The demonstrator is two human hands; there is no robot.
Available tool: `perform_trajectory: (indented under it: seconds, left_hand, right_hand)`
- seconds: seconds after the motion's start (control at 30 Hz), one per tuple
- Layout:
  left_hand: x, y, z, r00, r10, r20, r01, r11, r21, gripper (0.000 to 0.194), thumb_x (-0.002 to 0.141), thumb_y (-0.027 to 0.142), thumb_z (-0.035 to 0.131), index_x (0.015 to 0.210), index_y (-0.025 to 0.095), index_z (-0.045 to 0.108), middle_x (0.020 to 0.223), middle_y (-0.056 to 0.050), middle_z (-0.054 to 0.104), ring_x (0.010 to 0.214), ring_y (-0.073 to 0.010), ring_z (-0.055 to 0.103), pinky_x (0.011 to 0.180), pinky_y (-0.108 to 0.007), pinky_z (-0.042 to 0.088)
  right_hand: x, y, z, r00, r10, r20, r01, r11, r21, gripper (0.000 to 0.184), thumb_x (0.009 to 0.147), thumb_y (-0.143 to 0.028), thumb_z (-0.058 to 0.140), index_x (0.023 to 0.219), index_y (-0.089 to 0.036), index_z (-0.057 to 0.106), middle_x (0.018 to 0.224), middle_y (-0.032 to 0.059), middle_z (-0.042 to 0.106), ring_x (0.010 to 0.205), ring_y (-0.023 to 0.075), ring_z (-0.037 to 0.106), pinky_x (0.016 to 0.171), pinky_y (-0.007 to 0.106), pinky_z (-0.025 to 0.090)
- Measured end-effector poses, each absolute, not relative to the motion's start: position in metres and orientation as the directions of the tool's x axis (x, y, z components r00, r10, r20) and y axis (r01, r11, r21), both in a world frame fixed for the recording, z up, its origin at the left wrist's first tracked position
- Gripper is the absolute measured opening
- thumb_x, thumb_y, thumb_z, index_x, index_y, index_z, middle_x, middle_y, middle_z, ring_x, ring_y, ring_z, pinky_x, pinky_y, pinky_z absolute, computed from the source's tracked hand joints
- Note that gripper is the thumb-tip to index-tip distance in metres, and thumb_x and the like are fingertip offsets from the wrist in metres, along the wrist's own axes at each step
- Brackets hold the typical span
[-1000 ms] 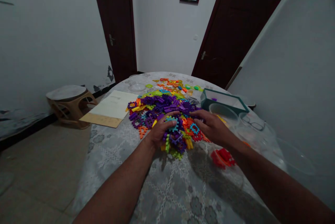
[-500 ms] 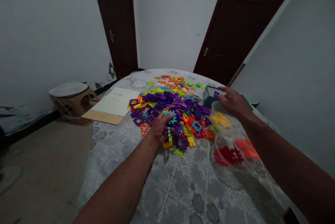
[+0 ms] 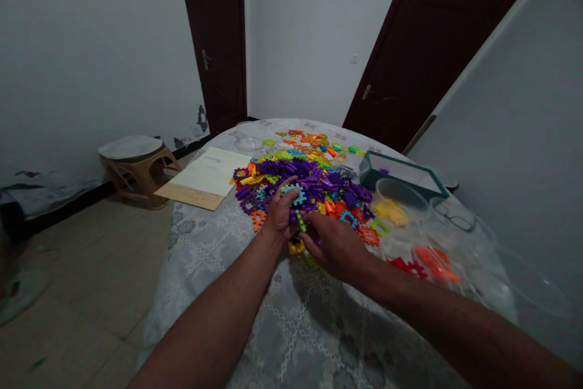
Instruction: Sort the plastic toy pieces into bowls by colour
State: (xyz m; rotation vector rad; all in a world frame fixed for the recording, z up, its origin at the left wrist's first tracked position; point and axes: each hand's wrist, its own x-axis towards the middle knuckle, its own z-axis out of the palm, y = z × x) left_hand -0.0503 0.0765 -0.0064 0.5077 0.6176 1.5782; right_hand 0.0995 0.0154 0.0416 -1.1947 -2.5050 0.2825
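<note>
Left hand [image 3: 279, 212], as I see it in the head view, is half curled, palm turned inward, its thumb clamping a light-blue toothed piece [image 3: 297, 195] with purple bits bunched below it. Right hand [image 3: 334, 244] comes in close with fingers bent and nearly closed at a lime-green piece [image 3: 300, 221] that stands edge-on between the two; whether it grips that piece or only touches it, I cannot tell. Both hands are at the near side of a heaped pile of purple pieces [image 3: 314, 175] on the tabletop [image 3: 273, 310]. I judge these pieces to be light, fairly stiff plastic, smooth enough to slide in a loose bunch, and sturdy rather than fragile; I would pinch one across its flat faces or by opposite toothed edges, since the teeth could snag a neighbour. Toward me the patterned cloth gives both wrists open room. Out to the right, I would mind the raised walls of the green-sided box [image 3: 371, 180] and the thin rim of the clear tub [image 3: 421, 195] holding yellow pieces [image 3: 390, 212], with glasses [image 3: 455, 218] just beyond. Red pieces [image 3: 405, 266] lie close beside the right forearm, so I would keep its sweep shallow there.
</note>
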Motion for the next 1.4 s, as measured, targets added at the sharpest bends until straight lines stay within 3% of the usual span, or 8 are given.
perform_trajectory:
  seconds: [0.07,0.23,0.47,0.63,0.83,1.0,1.4]
  left_hand:
    - [-0.051,0.077,-0.005,-0.121,0.992,-0.044,-0.761,-0.065,0.646,0.072,0.073,0.028,0.087,0.140,0.022,0.062,0.099,-0.005,0.078,0.073,-0.0175,0.074,0.065,-0.027,0.058]
    - [-0.052,0.076,-0.002,-0.123,0.991,-0.053,-0.783,-0.064,0.618,0.069,0.073,0.028,0.087,0.137,0.022,0.063,0.097,-0.003,0.078,0.069,-0.0149,0.072,0.059,-0.023,0.056]
    - [-0.054,0.075,0.003,-0.040,0.999,-0.022,-0.770,-0.017,0.638,0.067,0.074,0.025,0.087,0.137,0.026,0.063,0.098,-0.001,0.076,0.067,-0.0120,0.069,0.049,-0.019,0.054]
    - [-0.053,0.073,0.008,0.025,0.999,-0.026,-0.739,0.036,0.672,0.061,0.075,0.020,0.086,0.133,0.024,0.065,0.094,0.000,0.074,0.059,-0.0094,0.064,0.042,-0.016,0.049]
    - [-0.051,0.074,0.012,0.074,0.997,-0.021,-0.701,0.067,0.710,0.056,0.076,0.016,0.083,0.129,0.024,0.065,0.102,-0.003,0.076,0.060,-0.0109,0.065,0.042,-0.017,0.052]
    - [-0.048,0.071,0.015,0.096,0.995,-0.039,-0.669,0.094,0.737,0.058,0.075,0.014,0.083,0.128,0.025,0.066,0.103,-0.003,0.075,0.058,-0.0108,0.064,0.041,-0.018,0.053]
    - [-0.048,0.072,0.013,0.103,0.994,-0.038,-0.593,0.092,0.800,0.058,0.073,0.015,0.086,0.127,0.027,0.067,0.106,-0.003,0.075,0.061,-0.0124,0.067,0.041,-0.018,0.055]
  right_hand:
    - [0.099,0.017,0.044,-0.542,0.805,0.240,0.730,0.593,-0.340,0.002,0.098,-0.021,0.061,0.096,-0.020,0.060,0.083,0.0027,0.068,0.068,0.0162,0.058,0.061,0.028,0.032]
    - [0.110,0.011,0.057,-0.474,0.848,0.239,0.703,0.527,-0.477,0.013,0.095,-0.023,0.060,0.084,-0.023,0.054,0.069,-0.0024,0.059,0.060,0.0142,0.050,0.057,0.027,0.027]
    - [0.154,0.015,0.063,-0.472,0.881,0.029,0.574,0.333,-0.748,0.015,0.099,-0.029,0.059,0.085,-0.022,0.059,0.072,-0.0014,0.066,0.065,0.0150,0.061,0.057,0.025,0.042]
    - [0.203,0.030,0.065,-0.352,0.936,-0.003,0.470,0.174,-0.865,0.017,0.098,-0.036,0.062,0.104,-0.020,0.065,0.075,-0.0028,0.065,0.062,0.0125,0.063,0.058,0.024,0.049]
    - [0.291,0.037,0.069,0.020,0.989,0.143,0.525,0.112,-0.844,0.027,0.092,-0.038,0.067,0.108,-0.017,0.070,0.071,-0.0011,0.067,0.058,0.0125,0.062,0.056,0.024,0.051]
    - [0.368,0.028,0.067,0.352,0.905,0.238,0.558,0.002,-0.830,0.036,0.089,-0.038,0.068,0.113,-0.012,0.072,0.068,0.0008,0.067,0.057,0.0135,0.062,0.054,0.025,0.052]
    - [0.449,0.024,0.048,0.610,0.751,0.251,0.551,-0.175,-0.816,0.029,0.089,-0.030,0.067,0.111,-0.012,0.076,0.079,0.0061,0.074,0.057,0.0126,0.063,0.049,0.021,0.051]
